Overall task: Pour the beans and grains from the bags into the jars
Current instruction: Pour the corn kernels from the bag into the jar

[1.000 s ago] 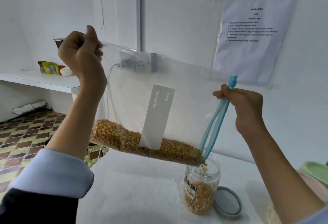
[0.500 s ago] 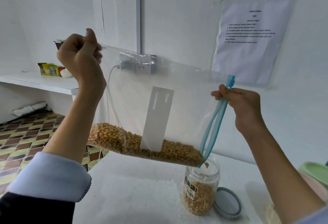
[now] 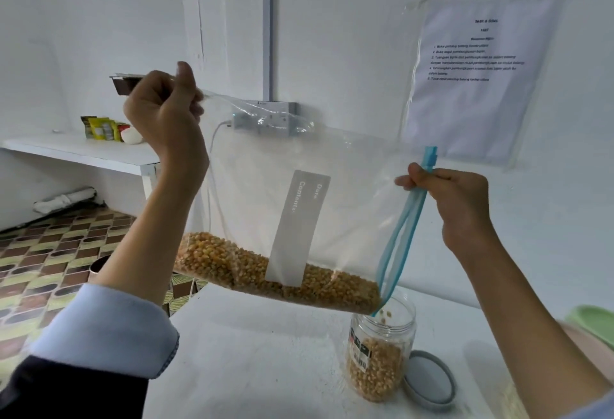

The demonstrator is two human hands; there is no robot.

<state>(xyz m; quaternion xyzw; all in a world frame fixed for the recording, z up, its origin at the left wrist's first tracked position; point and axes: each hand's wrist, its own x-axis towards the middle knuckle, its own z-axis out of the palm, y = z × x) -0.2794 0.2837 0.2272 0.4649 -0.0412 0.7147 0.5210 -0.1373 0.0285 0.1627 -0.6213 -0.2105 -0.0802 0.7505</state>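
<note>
One clear zip-top plastic bag of yellow corn kernels (image 3: 299, 206), pinched by the left hand (image 3: 162, 113) at 10 o'clock and the right hand (image 3: 455, 199) at 3, drips two kernels into one clear plastic jar (image 3: 382, 352) at 5, beside one grey lid (image 3: 430, 377).
</note>
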